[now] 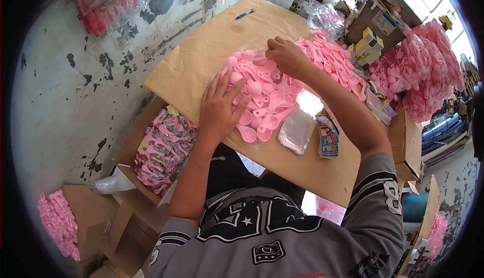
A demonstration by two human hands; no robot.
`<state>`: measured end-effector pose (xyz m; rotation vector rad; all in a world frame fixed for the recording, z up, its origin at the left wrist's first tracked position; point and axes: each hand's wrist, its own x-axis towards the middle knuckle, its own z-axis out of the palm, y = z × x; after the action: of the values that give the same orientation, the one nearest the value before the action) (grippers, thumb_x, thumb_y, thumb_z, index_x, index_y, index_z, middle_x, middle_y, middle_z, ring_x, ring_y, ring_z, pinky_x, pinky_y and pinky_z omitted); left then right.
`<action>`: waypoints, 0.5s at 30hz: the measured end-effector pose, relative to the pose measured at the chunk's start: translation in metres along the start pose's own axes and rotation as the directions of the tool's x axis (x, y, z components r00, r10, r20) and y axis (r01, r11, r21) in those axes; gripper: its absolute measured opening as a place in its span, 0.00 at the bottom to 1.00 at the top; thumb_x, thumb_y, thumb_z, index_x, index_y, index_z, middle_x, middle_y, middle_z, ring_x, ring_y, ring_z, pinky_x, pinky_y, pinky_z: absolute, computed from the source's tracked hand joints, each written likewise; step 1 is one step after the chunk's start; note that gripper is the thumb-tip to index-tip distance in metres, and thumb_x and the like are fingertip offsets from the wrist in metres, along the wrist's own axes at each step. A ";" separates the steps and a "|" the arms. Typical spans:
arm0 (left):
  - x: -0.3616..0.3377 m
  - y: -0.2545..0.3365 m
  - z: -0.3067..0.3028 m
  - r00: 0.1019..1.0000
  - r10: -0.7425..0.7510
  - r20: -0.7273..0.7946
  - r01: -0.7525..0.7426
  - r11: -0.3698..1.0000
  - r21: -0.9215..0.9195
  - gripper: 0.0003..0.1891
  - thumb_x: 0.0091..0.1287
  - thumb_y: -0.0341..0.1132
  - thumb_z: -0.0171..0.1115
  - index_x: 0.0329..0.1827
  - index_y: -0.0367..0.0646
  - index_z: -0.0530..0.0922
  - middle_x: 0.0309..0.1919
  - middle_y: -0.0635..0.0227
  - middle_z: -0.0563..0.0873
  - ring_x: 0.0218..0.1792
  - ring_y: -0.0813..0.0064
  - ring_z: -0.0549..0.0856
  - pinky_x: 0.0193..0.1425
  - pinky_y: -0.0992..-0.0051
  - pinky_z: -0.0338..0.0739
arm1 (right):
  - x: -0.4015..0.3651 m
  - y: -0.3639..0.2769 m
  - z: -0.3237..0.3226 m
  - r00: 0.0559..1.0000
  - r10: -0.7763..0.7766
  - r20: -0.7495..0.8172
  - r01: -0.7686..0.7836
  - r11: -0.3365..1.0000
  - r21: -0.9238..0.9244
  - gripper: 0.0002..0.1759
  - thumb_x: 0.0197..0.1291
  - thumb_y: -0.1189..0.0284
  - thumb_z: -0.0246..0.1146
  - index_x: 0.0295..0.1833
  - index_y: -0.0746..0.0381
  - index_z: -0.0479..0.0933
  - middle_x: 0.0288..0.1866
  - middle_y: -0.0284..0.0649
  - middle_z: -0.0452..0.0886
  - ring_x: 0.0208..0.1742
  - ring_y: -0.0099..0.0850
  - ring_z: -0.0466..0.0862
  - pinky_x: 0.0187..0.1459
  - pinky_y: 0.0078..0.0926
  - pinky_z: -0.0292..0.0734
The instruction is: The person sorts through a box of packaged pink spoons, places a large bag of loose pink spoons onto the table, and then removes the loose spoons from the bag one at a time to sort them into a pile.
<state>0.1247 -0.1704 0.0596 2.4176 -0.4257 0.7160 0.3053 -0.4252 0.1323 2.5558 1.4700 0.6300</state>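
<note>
A heap of pink measuring spoons [259, 96] lies on the brown-covered table [194, 51] in front of me. My left hand [222, 104] rests at the heap's left side, fingers spread over the spoons. At the heap's far edge is my right hand [287, 58], its fingers curled together; what they hold, if anything, is hidden. Clear plastic shows beside those fingers. Nearer my body lie a stack of clear plastic bags [296, 131] and a fanned stack of printed cards [328, 137]. A second heap of pink spoons [330, 58] spreads beyond my right forearm.
An open carton [126, 147] of bagged pink spoons stands left of the table, near the peeling wall. Large bags of pink pieces [416, 71] and a cardboard box [406, 144] stand to the right. A blue pen [245, 14] lies toward the table's far end.
</note>
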 end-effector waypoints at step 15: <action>-0.001 0.004 -0.003 1.000 -0.016 0.010 0.016 1.000 0.008 0.28 0.84 0.58 0.63 0.82 0.60 0.83 0.86 0.54 0.75 0.84 0.42 0.73 0.88 0.44 0.64 | -0.063 0.063 -0.088 0.775 0.591 0.225 -0.409 0.196 0.891 0.20 0.86 0.62 0.66 0.66 0.68 0.86 0.61 0.36 0.92 0.60 0.27 0.89 0.68 0.30 0.82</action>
<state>0.1215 -0.1714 0.0629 2.4303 -0.4081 0.7007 0.2911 -0.5198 0.2126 4.0947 1.0811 -0.0661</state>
